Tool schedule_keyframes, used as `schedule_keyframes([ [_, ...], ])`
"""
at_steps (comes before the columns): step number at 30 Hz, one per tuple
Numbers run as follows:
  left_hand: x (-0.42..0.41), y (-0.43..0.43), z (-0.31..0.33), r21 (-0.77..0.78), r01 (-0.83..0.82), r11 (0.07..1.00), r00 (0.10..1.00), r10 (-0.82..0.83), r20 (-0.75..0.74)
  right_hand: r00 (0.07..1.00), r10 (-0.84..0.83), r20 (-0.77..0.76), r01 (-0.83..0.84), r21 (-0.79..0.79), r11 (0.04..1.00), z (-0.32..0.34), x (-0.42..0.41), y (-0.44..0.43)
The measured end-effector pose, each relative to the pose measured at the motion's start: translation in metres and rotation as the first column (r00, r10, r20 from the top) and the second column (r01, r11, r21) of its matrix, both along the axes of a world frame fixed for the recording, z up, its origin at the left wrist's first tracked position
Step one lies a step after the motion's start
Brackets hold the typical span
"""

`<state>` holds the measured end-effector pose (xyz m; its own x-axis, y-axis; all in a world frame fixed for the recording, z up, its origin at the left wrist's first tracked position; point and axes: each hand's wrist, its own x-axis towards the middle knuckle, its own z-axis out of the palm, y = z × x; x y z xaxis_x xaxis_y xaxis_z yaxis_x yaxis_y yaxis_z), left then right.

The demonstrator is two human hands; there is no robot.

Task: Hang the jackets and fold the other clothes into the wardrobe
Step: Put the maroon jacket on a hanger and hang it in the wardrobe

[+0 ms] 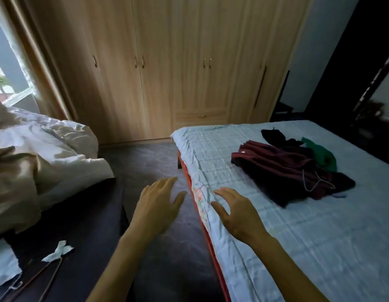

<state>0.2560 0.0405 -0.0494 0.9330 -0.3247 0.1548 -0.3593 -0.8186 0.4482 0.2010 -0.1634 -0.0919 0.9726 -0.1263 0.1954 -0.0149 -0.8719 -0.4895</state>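
— Nearest the lens: two bare forearms reaching forward. Largest thing beyond?
— Pale wooden wardrobe (189, 68) across the far wall, every door closed, small handles at mid height, a drawer low down.
— And next in size?
— Bed (298, 225) under a light blue checked cover, filling the right side; orange-red edge along its near side. Then rumpled white and beige bedding (43, 153) heaped on the left, by a bright window. Dark floor (145, 158) between the two.
— Clothes?
— Heaped on the blue cover, toward the far right, well apart from the wardrobe. Maroon garment (276, 162) on top, loosely flattened, with a thin wire hanger (315, 182) lying on its near end. Black garment (274, 136) behind it, green garment (322, 153) peeking out at the right.
— Hands?
— Left hand (158, 205) over the floor just beside the bed's edge, palm down, fingers spread, holding nothing. Right hand (237, 212) over the near edge of the cover, fingers spread and slightly curled, also holding nothing; touching the cover or hovering, cannot tell. Both near the heap, not on it.
— Smallest bits?
— Bottom left on the floor: white scrap of cloth (58, 253) at the end of thin dark sticks (43, 280).
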Motion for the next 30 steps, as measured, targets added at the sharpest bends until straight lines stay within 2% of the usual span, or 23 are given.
schedule_keyframes([
  [6, 0.063, -0.022, 0.003, -0.088, 0.156, 0.984, 0.987, -0.158, -0.023, 0.993, -0.115, 0.029, 0.116, -0.032, 0.993, 0.01, 0.054, -0.009],
  [13, 0.15, -0.044, -0.016, -0.139, 0.215, 0.967, 0.969, -0.229, -0.09, 0.979, -0.202, -0.007, 0.202, 0.011, 0.979, -0.012, 0.112, -0.037],
  [18, 0.208, -0.086, -0.023, -0.075, 0.357, 0.931, 0.93, -0.362, -0.068, 0.959, -0.28, 0.034, 0.275, 0.11, 0.955, -0.03, 0.171, -0.072],
  [25, 0.31, -0.15, -0.017, 0.13, 0.441, 0.888, 0.897, -0.433, -0.092, 0.946, -0.32, 0.04, 0.305, 0.211, 0.929, -0.038, 0.272, -0.12],
  [30, 0.365, -0.197, -0.015, 0.106, 0.511, 0.853, 0.86, -0.505, -0.074, 0.925, -0.375, 0.063, 0.351, 0.237, 0.906, -0.029, 0.319, -0.157],
])
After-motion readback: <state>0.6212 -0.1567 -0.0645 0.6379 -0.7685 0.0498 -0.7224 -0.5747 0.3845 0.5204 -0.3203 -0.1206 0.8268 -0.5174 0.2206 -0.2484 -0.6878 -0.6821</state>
